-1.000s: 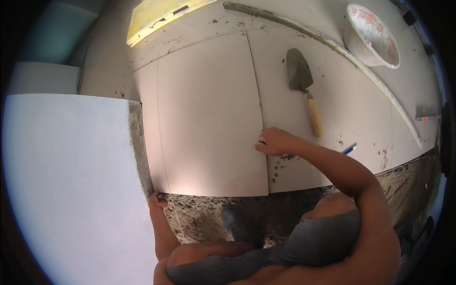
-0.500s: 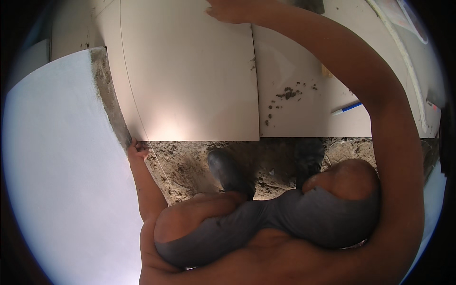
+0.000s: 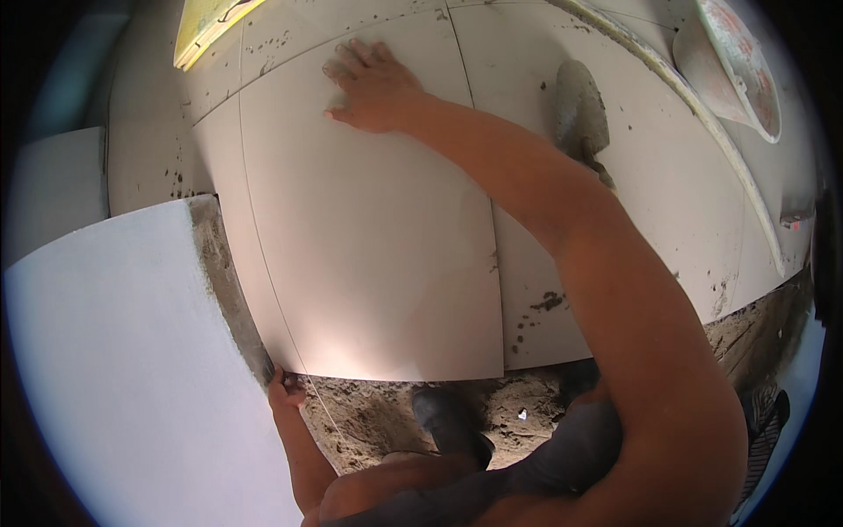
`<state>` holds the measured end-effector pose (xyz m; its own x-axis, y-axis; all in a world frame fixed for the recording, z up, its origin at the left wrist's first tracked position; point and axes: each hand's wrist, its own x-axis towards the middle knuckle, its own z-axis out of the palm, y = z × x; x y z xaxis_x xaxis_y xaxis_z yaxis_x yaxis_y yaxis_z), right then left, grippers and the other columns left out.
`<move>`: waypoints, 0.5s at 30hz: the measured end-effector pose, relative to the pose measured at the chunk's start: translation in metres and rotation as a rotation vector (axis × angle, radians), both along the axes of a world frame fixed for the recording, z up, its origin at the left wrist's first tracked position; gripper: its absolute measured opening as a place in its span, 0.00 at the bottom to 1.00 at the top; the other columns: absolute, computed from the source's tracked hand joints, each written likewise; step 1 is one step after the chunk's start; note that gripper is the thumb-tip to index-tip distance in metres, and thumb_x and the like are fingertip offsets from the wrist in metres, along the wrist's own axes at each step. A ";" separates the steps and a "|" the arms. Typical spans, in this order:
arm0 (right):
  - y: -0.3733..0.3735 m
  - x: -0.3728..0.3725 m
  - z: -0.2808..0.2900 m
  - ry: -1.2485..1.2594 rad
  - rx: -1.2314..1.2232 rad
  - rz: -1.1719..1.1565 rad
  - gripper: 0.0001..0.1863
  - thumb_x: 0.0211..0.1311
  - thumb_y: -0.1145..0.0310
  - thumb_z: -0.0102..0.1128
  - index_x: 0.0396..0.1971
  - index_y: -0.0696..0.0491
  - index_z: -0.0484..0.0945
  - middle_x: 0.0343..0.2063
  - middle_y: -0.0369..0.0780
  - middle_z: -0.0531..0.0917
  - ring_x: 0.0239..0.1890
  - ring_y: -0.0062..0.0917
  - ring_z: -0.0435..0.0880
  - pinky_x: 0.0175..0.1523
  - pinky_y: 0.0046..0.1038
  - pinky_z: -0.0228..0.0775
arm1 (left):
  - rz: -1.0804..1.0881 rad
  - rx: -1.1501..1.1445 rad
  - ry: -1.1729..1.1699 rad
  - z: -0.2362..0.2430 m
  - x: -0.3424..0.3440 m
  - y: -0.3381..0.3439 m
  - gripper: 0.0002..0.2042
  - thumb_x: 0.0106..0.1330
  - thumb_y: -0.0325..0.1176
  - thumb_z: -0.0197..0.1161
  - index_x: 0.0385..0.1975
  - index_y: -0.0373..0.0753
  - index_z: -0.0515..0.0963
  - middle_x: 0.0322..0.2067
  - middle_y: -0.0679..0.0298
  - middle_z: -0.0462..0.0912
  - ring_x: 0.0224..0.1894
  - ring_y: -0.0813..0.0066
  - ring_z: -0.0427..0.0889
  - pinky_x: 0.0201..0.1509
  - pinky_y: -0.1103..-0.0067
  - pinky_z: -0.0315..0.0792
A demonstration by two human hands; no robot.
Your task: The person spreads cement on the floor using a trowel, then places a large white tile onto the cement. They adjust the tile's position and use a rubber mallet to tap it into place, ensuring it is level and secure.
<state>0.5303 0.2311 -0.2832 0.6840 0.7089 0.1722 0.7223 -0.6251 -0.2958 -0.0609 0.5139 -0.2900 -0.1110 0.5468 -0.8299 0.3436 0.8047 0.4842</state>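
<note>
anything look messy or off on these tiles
Yes: dark mortar specks dirty the laid tile right of the big tile, thickest near its lower edge. A caked trowel lies on it.

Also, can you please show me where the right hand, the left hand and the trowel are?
right hand (image 3: 373, 86), head view, on the back of the hand, flat on the tile.
left hand (image 3: 285, 393), head view, on the knuckles at the tile's near corner.
trowel (image 3: 580, 105), head view, on the mortar-covered blade.
</note>
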 end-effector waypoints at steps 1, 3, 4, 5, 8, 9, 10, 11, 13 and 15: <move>-0.010 0.005 -0.013 0.049 -0.141 -0.034 0.39 0.69 0.37 0.36 0.72 0.45 0.50 0.74 0.44 0.46 0.76 0.36 0.37 0.77 0.40 0.26 | 0.011 -0.030 -0.003 -0.003 0.010 -0.001 0.11 0.70 0.46 0.58 0.26 0.51 0.74 0.17 0.77 0.69 0.15 0.82 0.64 0.22 0.71 0.60; -0.007 0.007 -0.015 0.031 -0.056 -0.052 0.39 0.68 0.38 0.39 0.72 0.46 0.53 0.73 0.45 0.49 0.76 0.37 0.39 0.77 0.42 0.26 | -0.103 0.047 0.167 0.005 0.016 -0.002 0.12 0.69 0.46 0.59 0.26 0.50 0.73 0.17 0.74 0.69 0.16 0.81 0.64 0.23 0.69 0.63; -0.006 0.006 -0.016 0.025 -0.016 -0.059 0.39 0.67 0.38 0.40 0.71 0.47 0.55 0.73 0.45 0.50 0.76 0.38 0.40 0.76 0.43 0.26 | -0.158 0.081 0.255 0.008 0.018 -0.004 0.12 0.69 0.46 0.59 0.25 0.49 0.73 0.17 0.73 0.69 0.16 0.81 0.64 0.23 0.67 0.64; 0.003 0.005 -0.014 0.042 -0.008 -0.039 0.39 0.67 0.38 0.41 0.71 0.46 0.54 0.73 0.45 0.49 0.76 0.38 0.39 0.76 0.43 0.26 | -0.419 0.242 0.530 0.018 0.024 -0.011 0.14 0.68 0.48 0.59 0.27 0.45 0.74 0.18 0.69 0.72 0.18 0.76 0.68 0.26 0.65 0.67; -0.003 0.012 -0.014 0.060 -0.039 -0.055 0.39 0.67 0.38 0.41 0.71 0.44 0.54 0.73 0.44 0.49 0.76 0.38 0.39 0.76 0.43 0.26 | -1.269 0.682 1.339 0.032 0.119 -0.043 0.23 0.67 0.55 0.57 0.33 0.35 0.78 0.22 0.56 0.80 0.27 0.60 0.81 0.34 0.60 0.75; -0.003 0.013 -0.014 0.049 -0.041 -0.057 0.39 0.66 0.38 0.41 0.71 0.43 0.54 0.73 0.44 0.49 0.76 0.38 0.39 0.76 0.43 0.26 | -1.278 0.656 1.232 0.042 0.164 -0.058 0.27 0.66 0.57 0.57 0.35 0.33 0.78 0.26 0.53 0.81 0.31 0.55 0.82 0.37 0.60 0.75; -0.004 0.015 -0.012 0.038 -0.063 -0.066 0.39 0.66 0.38 0.41 0.72 0.43 0.54 0.73 0.43 0.48 0.76 0.38 0.39 0.76 0.43 0.26 | -1.278 0.633 1.130 0.054 0.217 -0.075 0.30 0.65 0.60 0.56 0.37 0.30 0.79 0.31 0.50 0.82 0.36 0.50 0.83 0.40 0.60 0.76; -0.003 0.018 -0.010 0.029 -0.083 -0.071 0.39 0.66 0.37 0.42 0.72 0.43 0.54 0.73 0.43 0.48 0.76 0.38 0.40 0.77 0.43 0.26 | -1.280 0.830 0.974 0.066 0.270 -0.098 0.30 0.64 0.59 0.59 0.39 0.30 0.78 0.37 0.47 0.82 0.43 0.49 0.81 0.48 0.61 0.74; 0.003 0.018 -0.006 0.017 -0.118 -0.061 0.39 0.66 0.37 0.42 0.72 0.42 0.54 0.73 0.43 0.49 0.76 0.39 0.40 0.77 0.44 0.27 | -1.415 1.328 0.550 0.045 0.326 -0.093 0.31 0.61 0.55 0.64 0.50 0.30 0.73 0.51 0.46 0.75 0.56 0.45 0.71 0.59 0.59 0.67; 0.010 0.017 0.001 0.025 -0.169 -0.052 0.39 0.65 0.37 0.42 0.72 0.42 0.54 0.73 0.44 0.49 0.76 0.40 0.40 0.77 0.44 0.27 | -1.529 1.481 0.466 0.034 0.392 -0.075 0.36 0.63 0.55 0.60 0.61 0.30 0.66 0.63 0.45 0.62 0.68 0.45 0.58 0.70 0.58 0.54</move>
<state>0.5469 0.2407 -0.2820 0.7228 0.6901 0.0364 0.6818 -0.7035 -0.2005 0.3314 0.4391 -0.2556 0.8991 0.4236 0.1106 0.4220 -0.9058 0.0391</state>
